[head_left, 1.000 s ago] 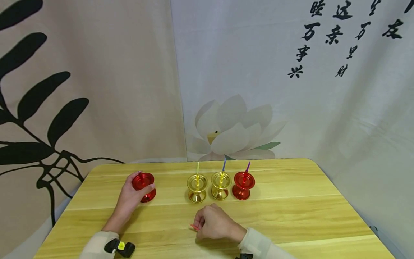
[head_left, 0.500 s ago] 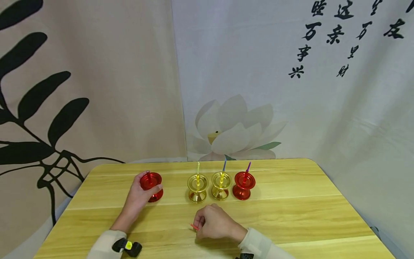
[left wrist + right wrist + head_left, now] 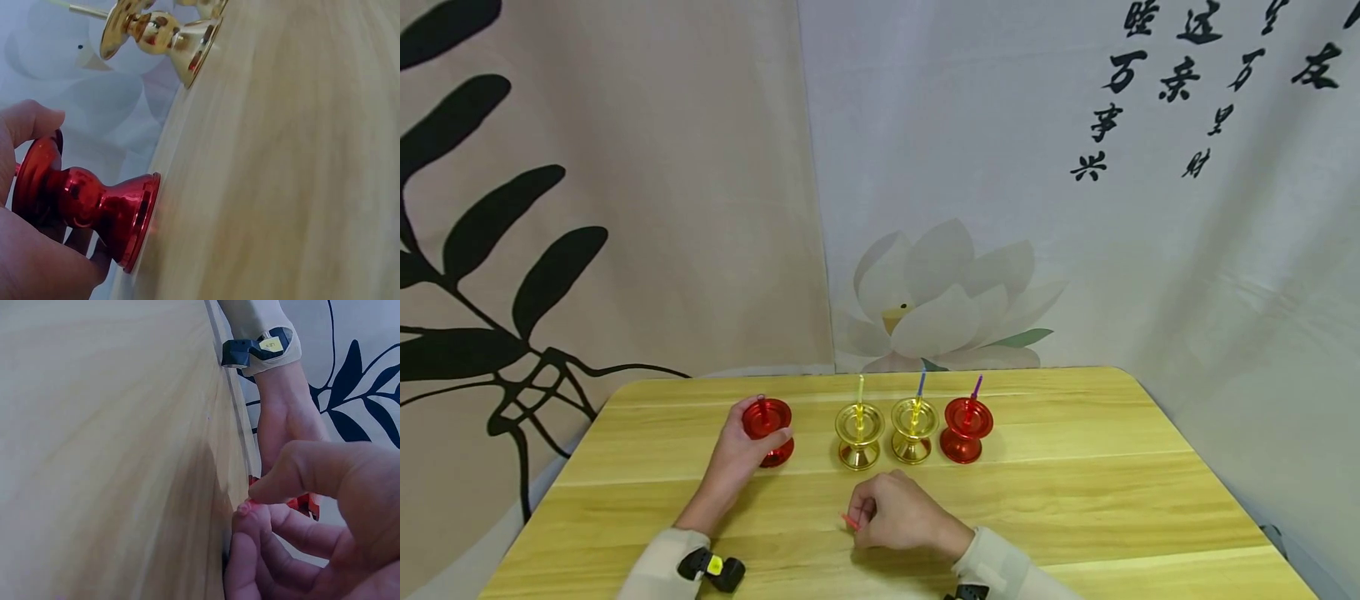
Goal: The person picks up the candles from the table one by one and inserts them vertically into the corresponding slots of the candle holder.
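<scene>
Red candle holder (image 3: 768, 431): upright on worktop (image 3: 1075, 492), left of the row, gripped by left hand (image 3: 735, 457), fingers curled round its stem. Small red candle (image 3: 850, 522): pinched in curled right hand (image 3: 898, 514), resting near front edge. Beside: two gold holders (image 3: 859, 433), one red holder (image 3: 966, 428), each bearing a candle.

The counter (image 3: 1075, 500) was a light wooden surface with rounded far corners. Four holders stood on it in a row near the far edge: a red holder (image 3: 769, 432), two gold holders (image 3: 859, 435) (image 3: 913, 431), and a second red holder (image 3: 966, 430), all upright.
</scene>
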`<state>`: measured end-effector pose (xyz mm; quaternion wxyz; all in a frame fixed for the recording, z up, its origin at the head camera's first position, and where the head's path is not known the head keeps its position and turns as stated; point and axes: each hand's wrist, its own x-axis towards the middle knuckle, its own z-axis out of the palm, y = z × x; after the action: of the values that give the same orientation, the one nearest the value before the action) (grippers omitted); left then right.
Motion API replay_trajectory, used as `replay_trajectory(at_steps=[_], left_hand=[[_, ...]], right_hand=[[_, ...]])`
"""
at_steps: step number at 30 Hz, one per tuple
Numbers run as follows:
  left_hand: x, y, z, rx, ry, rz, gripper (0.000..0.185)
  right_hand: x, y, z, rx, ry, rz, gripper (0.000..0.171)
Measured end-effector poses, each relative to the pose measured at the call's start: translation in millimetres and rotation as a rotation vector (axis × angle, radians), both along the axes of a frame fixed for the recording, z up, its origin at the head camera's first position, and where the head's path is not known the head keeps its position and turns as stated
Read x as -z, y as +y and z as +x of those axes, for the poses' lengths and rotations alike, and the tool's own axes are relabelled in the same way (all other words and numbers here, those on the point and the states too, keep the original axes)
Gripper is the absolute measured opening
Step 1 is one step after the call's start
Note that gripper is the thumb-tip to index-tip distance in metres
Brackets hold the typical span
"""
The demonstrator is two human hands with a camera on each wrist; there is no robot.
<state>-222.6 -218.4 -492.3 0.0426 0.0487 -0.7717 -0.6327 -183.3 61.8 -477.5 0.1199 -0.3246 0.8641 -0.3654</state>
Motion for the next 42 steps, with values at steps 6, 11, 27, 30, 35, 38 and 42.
replay_trajectory(at_steps=[6,11,27,30,35,38,42], left_hand=[[1.3,8.4,-1.2,0.008,0.003,0.009,0.086],[1.2,15.7,-1.1,0.01,0.015,0.012,0.085],[-0.4,31.3,1.9,0.03,0.038,0.025,0.081],[0.3,32.8,0.9,0.026,0.037,0.025,0.081],[2.7,34.8,-0.1,0.03,0.034,0.034,0.079],[3.3,36.4,0.5,0.033,0.037,0.044,0.079],[3.8,37.7,1.7,0.034,0.044,0.049,0.078]], right_hand=[[-0.5,-0.9,-3.5,-0.007,-0.011,-0.029,0.02],[-3.5,-2.3,-6.7,-0.013,-0.033,-0.067,0.019],[-22.0,-10.1,-15.3,0.001,-0.018,-0.183,0.016],[-26.4,-13.3,-17.6,0.014,-0.01,-0.211,0.012],[-33.3,-20.9,-20.5,0.049,0.01,-0.275,0.015],[-36.1,-25.9,-22.4,0.077,0.029,-0.306,0.017],[-39.1,-33.0,-25.0,0.115,0.049,-0.329,0.016]])
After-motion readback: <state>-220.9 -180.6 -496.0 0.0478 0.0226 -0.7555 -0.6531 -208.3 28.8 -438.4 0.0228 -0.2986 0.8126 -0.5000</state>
